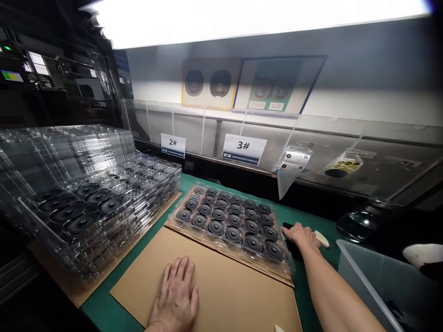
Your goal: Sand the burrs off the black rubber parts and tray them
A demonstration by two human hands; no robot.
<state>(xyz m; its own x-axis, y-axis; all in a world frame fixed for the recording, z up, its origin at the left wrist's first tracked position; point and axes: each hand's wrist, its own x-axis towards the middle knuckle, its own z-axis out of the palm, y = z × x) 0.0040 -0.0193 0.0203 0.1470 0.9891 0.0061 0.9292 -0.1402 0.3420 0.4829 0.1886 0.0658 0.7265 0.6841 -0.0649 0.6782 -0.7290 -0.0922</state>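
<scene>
One tray (pixel 235 253) of black discs (pixel 233 234), between stack and bin

Rows of discs fill most of the clear tray, which lies flat near the middle of the green bench (pixel 277 210), with cardboard (pixel 221 290) showing along its near edge. Two cells at the far left corner show clear textured plastic instead.

The left hand (pixel 176 293) rests palm down on the cardboard in front of the tray, holding nothing, its fingers nearly straight and the thumb spread a little. Just beyond the tray's right side, the right hand (pixel 302 236) reaches down with fingers bent over a dark thing, perhaps a tool; whether they grip it, I cannot tell. A pale oblong piece (pixel 321 239) lies just beside that hand.

Left of the tray stands a tall stack (pixel 138 203) of clear trays, some black discs in its near part. On the right is a translucent bin (pixel 360 272), with a dark glossy thing (pixel 358 223) behind it. Across the back, a clear panel carries two signs, 2# (pixel 173 144) and 3# (pixel 244 147), below two pictures of round parts.
</scene>
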